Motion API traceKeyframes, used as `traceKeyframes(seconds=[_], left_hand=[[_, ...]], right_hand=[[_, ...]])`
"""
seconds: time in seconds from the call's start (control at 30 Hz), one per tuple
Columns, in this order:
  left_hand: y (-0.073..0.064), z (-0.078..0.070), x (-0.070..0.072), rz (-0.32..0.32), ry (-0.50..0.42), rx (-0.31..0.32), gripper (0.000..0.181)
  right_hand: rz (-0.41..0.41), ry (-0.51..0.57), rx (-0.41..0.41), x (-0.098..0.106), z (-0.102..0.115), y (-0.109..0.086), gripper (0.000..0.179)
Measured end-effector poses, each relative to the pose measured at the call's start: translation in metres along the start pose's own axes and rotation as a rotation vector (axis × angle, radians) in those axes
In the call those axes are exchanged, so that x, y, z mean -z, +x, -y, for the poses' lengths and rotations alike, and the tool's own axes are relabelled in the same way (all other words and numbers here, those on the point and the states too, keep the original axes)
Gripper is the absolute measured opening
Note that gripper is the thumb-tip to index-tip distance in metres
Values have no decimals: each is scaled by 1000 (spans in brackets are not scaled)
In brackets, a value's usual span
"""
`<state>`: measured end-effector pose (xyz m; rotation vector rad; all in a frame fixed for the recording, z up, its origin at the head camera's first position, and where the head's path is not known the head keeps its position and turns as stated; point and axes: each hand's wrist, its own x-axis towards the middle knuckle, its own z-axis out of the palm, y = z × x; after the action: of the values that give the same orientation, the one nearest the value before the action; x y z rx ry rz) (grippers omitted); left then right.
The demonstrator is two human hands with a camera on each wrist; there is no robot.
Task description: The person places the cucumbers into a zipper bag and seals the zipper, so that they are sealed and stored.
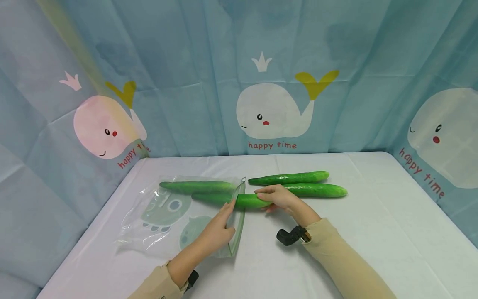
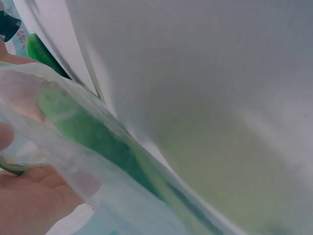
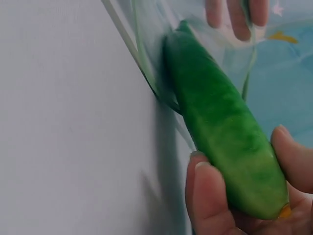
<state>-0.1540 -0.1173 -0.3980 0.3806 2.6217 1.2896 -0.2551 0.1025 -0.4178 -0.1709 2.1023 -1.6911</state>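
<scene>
My right hand (image 1: 278, 196) grips the blunt end of a cucumber (image 1: 250, 201), thumb on one side and fingers on the other. The cucumber's narrow far half lies inside a clear zip bag (image 1: 149, 232) with green cartoon prints. At the bag's green-edged mouth is my left hand (image 1: 214, 234), its index finger straight along the rim and its thumb apart. In the right wrist view, straight left fingers (image 3: 238, 19) reach across the bag's opening above the cucumber. A second cucumber (image 1: 198, 187) lies wholly within the bag, farther from me.
Two more cucumbers lie right of the bag: one at the back (image 1: 289, 177), and one in front of it (image 1: 317, 190), partly behind my right hand. A white cloth covers the table (image 1: 336, 232). Blue curtains (image 1: 186, 116) with whale prints stand behind and at both sides.
</scene>
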Motion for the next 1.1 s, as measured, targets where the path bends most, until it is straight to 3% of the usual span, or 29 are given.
traceKeyframes(seconds=[0.3,0.6,1.1], left_hand=[[-1,-1,0,-7,-1,-5,72],[0,-1,0,-9,2,-2,71],[0,-1,-1,-17,29,-12,71]], right_hand=[[-4,249,-71,-9,-4,3,42],[38,333,-45,-10,-6,1,52],[17,452,-37,-19,-9,8,37]])
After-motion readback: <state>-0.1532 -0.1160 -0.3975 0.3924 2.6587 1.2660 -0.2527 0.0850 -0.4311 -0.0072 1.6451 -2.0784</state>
